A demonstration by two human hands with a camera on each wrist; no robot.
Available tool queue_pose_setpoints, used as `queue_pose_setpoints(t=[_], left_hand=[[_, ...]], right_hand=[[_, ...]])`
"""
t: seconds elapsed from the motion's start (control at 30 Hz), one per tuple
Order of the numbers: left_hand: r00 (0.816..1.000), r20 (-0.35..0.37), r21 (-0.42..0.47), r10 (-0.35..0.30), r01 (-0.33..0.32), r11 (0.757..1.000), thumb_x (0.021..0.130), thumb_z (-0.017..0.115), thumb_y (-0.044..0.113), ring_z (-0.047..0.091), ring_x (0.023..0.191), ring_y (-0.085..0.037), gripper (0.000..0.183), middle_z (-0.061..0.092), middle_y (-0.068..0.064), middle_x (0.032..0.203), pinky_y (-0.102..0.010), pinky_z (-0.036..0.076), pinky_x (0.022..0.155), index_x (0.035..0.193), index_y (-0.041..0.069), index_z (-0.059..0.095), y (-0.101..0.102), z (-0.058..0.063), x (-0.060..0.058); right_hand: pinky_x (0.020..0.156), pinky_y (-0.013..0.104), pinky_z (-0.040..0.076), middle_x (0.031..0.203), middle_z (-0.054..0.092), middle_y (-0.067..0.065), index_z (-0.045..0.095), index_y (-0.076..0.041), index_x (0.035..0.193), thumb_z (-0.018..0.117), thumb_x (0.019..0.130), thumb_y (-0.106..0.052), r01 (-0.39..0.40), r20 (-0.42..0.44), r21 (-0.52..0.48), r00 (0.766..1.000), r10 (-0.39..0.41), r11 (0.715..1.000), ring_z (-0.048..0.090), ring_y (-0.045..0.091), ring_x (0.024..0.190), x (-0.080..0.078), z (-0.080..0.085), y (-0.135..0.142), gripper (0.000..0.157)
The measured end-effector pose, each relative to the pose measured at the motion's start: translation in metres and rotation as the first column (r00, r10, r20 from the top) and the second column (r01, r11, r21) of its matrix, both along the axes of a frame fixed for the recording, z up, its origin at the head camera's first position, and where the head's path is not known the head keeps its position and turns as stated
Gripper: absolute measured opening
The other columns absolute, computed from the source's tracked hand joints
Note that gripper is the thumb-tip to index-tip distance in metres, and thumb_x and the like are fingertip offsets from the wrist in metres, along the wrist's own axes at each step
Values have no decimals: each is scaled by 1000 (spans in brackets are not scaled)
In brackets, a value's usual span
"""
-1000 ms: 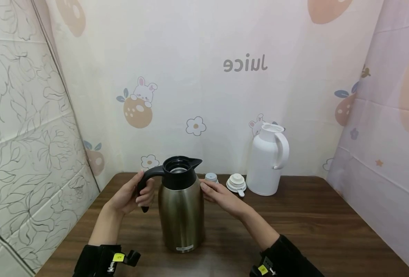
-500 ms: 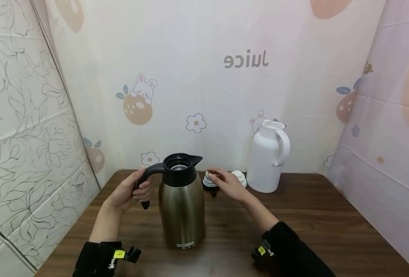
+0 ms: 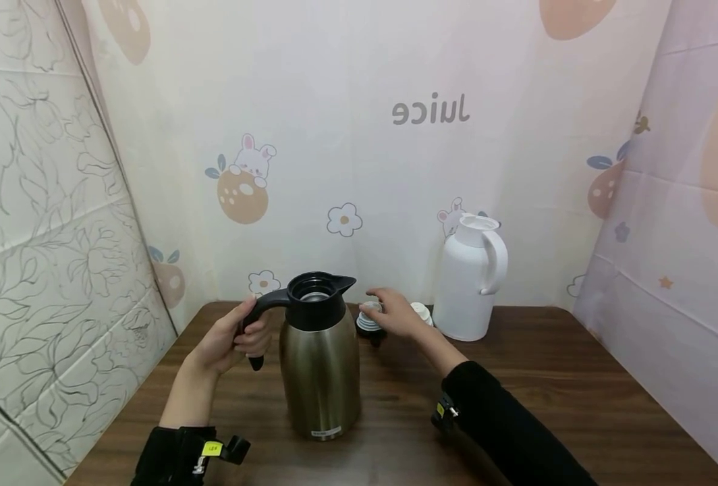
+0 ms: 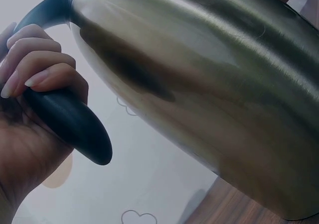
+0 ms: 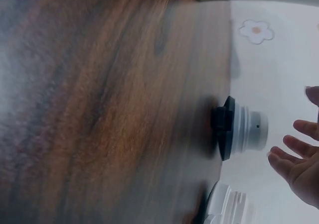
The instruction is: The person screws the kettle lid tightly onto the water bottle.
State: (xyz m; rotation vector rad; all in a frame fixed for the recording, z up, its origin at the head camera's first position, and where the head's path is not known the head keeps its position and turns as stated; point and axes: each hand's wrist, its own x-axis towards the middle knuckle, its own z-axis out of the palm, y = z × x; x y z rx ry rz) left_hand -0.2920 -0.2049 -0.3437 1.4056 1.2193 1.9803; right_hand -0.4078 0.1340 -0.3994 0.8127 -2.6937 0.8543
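Note:
A brushed-metal thermos jug [image 3: 319, 385] with a black collar and spout stands upright on the table, its top uncovered. My left hand [image 3: 228, 341] grips its black handle [image 4: 70, 124], fingers curled round it. Behind the jug to the right, a lid [image 5: 249, 129] with a black base and a pale ridged stopper rests stopper-up. Over this lid is my right hand [image 3: 392, 314], fingers spread; in the right wrist view a small gap separates the fingertips from the stopper. The hand partly hides the lid in the head view.
A white thermos jug [image 3: 465, 287] stands at the back right, handle to the right. Beside it lies a white lid [image 3: 421, 312], partly behind my right hand. The brown wooden table [image 3: 517, 405] ends at a printed cloth wall [image 3: 359, 169].
My right hand has left the metal jug's side and moved right to the black-and-white lid, its fingers spreading. My left hand keeps its grip on the handle; the jug stays in place.

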Motion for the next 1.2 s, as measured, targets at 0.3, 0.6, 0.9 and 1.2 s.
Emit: queue_pose_setpoints(t=[0.3,0.6,0.9,1.2], left_hand=[[1000,7,1,-16,16,1000,111,12,31,18,42,-14,48,22,0,57,-32,10,38,73,3,22,1,0,0],[1000,9,2,-10,10,1000,111,10,29,18,41,-14,48,22,1,56,-32,10,37,73,3,21,2,1,2],[1000,-8,-4,7,-7,1000,111,9,28,17,40,-14,48,22,1,56,-32,10,36,72,3,20,4,3,1],[1000,11,3,-6,6,1000,111,9,29,17,40,-12,48,22,2,56,-31,11,37,72,4,21,3,0,0]], right_hand=[[100,53,46,142,46,22,52,-8,140,64,94,-41,69,40,129,996,-74,989,46,33,126,-14,-12,-11,58],[97,53,48,139,47,21,54,-12,139,66,94,-36,92,58,159,993,-102,983,51,34,120,-14,-19,-17,53],[98,52,47,137,52,19,55,-12,138,67,94,-27,84,66,183,993,-98,980,52,33,120,-12,-18,-15,47],[94,51,49,130,56,21,56,-9,137,72,90,-19,35,26,184,999,-40,982,54,33,114,-10,-25,-9,51]])
